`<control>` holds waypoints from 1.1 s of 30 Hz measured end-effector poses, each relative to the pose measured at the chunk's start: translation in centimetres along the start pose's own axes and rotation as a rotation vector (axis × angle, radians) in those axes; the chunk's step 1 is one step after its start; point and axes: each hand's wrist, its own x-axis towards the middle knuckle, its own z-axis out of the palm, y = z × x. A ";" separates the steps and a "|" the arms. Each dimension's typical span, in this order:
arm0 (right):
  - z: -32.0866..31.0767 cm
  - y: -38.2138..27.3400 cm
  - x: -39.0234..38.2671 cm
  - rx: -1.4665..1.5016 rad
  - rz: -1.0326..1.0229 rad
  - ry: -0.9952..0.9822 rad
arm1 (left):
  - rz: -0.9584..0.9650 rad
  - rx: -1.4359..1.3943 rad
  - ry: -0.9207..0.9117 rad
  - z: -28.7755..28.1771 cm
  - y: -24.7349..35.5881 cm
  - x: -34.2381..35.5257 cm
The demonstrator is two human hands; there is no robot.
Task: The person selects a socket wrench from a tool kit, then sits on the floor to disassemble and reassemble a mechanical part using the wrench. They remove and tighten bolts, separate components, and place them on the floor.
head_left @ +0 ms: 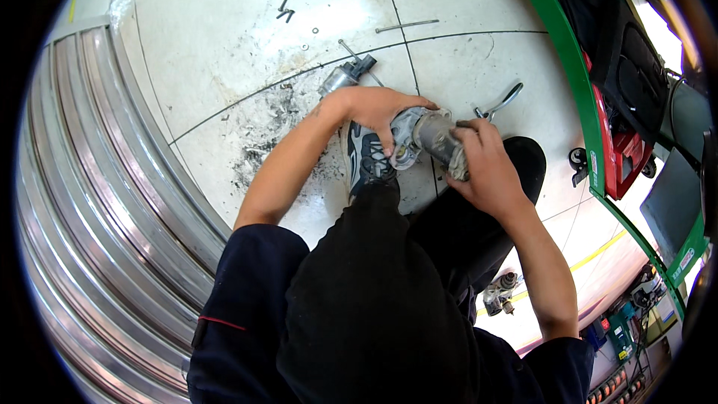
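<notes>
A worn grey starter motor (436,137) is held between my two hands above the floor, beside my shoe (366,153). My left hand (374,110) is wrapped over its pale metal end housing (404,151), thumb pressing on the near side. The fingers of my right hand (486,161) close round the dirty rear end of the cylinder. Just beyond my left hand lies a metal solenoid (342,78) with a dark end. A ratchet wrench (505,101) rests on the tiles beyond my right hand.
Small bolts (285,11), a nut (315,31) and a long thin rod (407,26) lie farther off. Black grime (265,138) smears the tiles. Ribbed metal shutter (97,179) lines the left; a green-framed cart (572,67) stands right. Another metal part (499,295) sits at lower right.
</notes>
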 end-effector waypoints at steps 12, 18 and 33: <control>0.4 -1.1 0.8 0.037 0.135 0.051 | -0.112 0.197 0.611 4.6 1.7 -6.4; -0.4 -1.5 2.0 0.056 0.140 0.023 | -0.276 0.335 0.842 12.1 3.0 -5.4; -1.7 0.8 4.0 0.162 0.224 0.000 | -0.196 0.265 0.916 8.6 2.5 -2.8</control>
